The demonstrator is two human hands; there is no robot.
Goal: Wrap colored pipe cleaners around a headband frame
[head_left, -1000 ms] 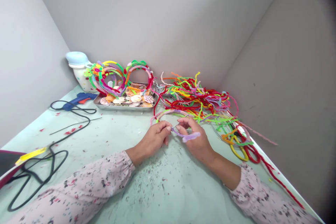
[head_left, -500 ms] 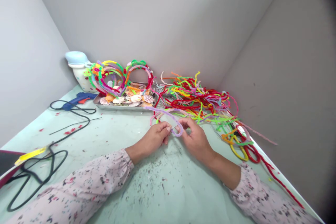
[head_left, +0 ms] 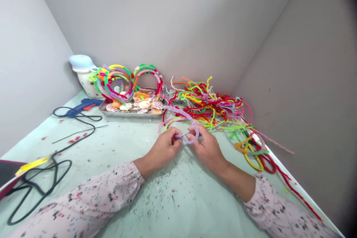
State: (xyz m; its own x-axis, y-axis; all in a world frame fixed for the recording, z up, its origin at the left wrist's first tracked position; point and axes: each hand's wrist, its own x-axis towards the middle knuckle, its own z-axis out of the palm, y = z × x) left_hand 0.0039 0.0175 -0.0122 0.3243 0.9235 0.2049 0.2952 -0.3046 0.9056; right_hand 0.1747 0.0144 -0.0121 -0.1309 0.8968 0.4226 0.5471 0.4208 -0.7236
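A lavender pipe cleaner (head_left: 192, 119) curves in a loop between my two hands above the middle of the table. My left hand (head_left: 169, 142) is closed in a pinch on its lower end, where a thin wire-like piece shows. My right hand (head_left: 205, 145) grips near the loop's lower right side with thumb and fingers; the exact hold is partly hidden. The loop's free end points back toward the metal tray (head_left: 132, 114). Just behind my hands lies a tangled heap of coloured pipe cleaners (head_left: 206, 100).
Shells (head_left: 143, 105) fill the tray, with fuzzy headbands (head_left: 119, 72) standing on it. At left are a blue glue gun (head_left: 83, 106), its black cord (head_left: 71, 169) and a white jar (head_left: 86, 80). Yellow-handled scissors (head_left: 255, 163) lie at right. Grey walls enclose the table.
The lavender pipe cleaner's loop has shifted right and become rounder, its free end swinging right. My left hand's fingers have curled in more; my right hand has stayed nearly in place.
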